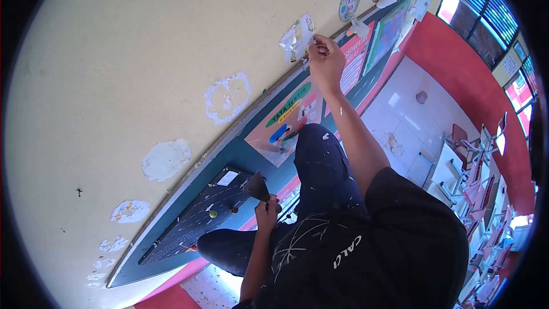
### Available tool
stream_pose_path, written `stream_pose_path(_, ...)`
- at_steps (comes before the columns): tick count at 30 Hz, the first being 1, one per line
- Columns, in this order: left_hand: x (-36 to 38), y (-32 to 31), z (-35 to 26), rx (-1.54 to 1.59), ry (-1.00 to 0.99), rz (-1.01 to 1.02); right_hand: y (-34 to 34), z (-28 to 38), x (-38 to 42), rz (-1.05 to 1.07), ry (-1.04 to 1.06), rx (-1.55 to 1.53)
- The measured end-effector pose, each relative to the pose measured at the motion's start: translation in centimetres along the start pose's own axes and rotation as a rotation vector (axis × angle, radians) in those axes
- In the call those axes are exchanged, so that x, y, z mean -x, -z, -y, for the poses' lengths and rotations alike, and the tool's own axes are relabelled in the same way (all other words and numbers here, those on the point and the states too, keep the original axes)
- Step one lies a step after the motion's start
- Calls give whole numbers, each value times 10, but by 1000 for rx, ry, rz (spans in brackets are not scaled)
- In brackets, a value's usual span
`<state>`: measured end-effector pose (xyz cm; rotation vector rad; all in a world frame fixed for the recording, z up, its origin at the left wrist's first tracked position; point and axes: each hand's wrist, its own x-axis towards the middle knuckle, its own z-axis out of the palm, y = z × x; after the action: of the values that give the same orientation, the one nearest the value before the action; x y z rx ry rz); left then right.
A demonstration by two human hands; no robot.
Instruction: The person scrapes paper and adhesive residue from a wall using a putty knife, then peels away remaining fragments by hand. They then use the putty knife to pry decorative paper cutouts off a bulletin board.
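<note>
Head view: the torn paper decoration clings to the cream wall just above the top edge of the long notice board. It is a ragged white scrap with bits of green and yellow print, its longer side running roughly along the board's edge, and one loose flap curls away from the wall towards the right hand.

The right hand is raised to the scrap with its fingers bunched tight, pinching the paper's edge; the arm stretches straight from the black sleeve up to it.

Further along the board's top edge, beyond the scrap, round patterned paper discs are stuck to the wall. Back the other way along the same edge, pale patches of residue mark the wall in a row.

On the board itself, just below the scrap, a poster carries a green oval reading "TATA TERTIB". A dark chart with small coloured balls lies at the board's near end.

The left hand is low, against that dark chart, closed around the handle of a scraper whose broad blade points up at the board. The black shirt bears white letters, "CALCI".
</note>
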<state>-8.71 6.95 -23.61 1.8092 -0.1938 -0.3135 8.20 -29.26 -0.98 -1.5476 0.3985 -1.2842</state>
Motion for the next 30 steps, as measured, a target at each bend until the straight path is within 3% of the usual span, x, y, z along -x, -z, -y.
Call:
stream_pose_path(7,-6,-4,5,-30,-84,8,5,-2,-7,22,-98,51)
stream_pose_path(16,-5,0,7,-79,-51,-1,9,-6,-19,92,-197,107)
stream_pose_path(23,3,-2,-14,-11,10,61,14,-4,-25,208,-65,186)
stream_pose_path(26,6,-6,-54,20,-97,116,26,27,8,583,-11,48)
stream_pose_path(27,5,-10,-60,52,-186,103,34,39,26,794,-55,-6)
stream_pose_path(30,3,-8,-116,68,-199,124,73,76,60,1468,-280,-97)
